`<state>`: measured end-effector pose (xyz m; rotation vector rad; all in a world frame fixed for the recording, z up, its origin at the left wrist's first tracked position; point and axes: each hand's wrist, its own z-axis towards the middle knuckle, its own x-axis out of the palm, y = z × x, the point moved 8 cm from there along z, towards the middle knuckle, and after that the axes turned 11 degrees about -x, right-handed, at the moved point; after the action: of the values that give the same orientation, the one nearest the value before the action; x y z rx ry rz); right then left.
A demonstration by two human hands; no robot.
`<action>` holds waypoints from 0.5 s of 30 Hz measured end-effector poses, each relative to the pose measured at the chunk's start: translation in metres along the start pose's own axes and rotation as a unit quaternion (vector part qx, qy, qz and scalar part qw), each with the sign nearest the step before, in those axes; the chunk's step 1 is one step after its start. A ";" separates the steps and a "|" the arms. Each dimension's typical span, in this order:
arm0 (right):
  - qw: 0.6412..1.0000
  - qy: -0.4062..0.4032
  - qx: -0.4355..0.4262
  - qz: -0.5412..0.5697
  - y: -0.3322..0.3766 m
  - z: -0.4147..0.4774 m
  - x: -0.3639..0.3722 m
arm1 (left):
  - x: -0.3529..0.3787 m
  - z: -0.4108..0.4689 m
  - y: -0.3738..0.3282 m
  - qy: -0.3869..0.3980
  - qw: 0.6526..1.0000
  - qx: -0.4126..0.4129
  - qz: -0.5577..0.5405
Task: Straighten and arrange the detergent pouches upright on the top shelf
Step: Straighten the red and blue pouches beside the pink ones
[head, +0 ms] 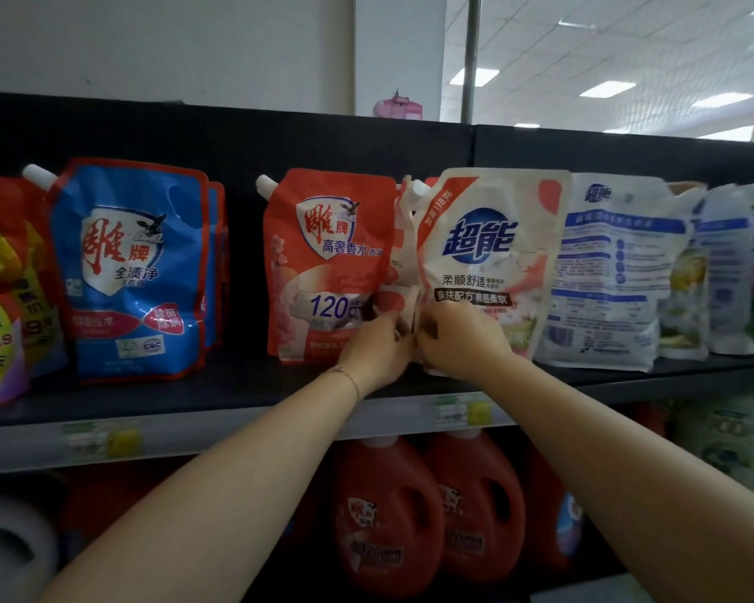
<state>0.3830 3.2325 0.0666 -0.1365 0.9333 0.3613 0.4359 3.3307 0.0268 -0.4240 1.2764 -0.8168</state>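
The step in hand seems to be straightening the crumpled pouch [403, 254], which is squeezed between the red pouch [327, 263] and the white pouch [492, 254] on the top shelf [192, 398]. The left grip [377, 346] pinches its lower edge. The right grip [458, 341] clasps the lower corner of the white pouch. The next move probably calls for making room and then setting the crumpled pouch upright.

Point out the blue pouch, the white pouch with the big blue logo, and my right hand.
blue pouch [127, 272], head view, front panel.
white pouch [482, 239], head view, its blue logo.
right hand [460, 339], head view, back of hand.
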 end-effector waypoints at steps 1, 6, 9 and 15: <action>1.000 -0.007 0.004 0.000 -0.008 -0.004 -0.004 | 0.006 -0.001 -0.005 -0.002 1.000 -0.004 -0.004; 0.998 -0.050 -0.002 0.026 -0.047 -0.021 -0.018 | 0.015 0.004 -0.041 -0.102 0.995 -0.012 -0.016; 0.996 -0.050 -0.057 0.038 -0.051 -0.021 -0.020 | 0.016 0.010 -0.046 -0.192 0.978 -0.060 -0.062; 0.988 -0.045 -0.148 0.015 -0.074 -0.030 -0.031 | 0.016 0.001 -0.049 -0.339 0.925 -0.155 -0.072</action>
<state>0.3700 3.1482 0.0709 -0.3750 0.7891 0.5286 0.4232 3.2866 0.0504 -0.9728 0.7216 -0.5100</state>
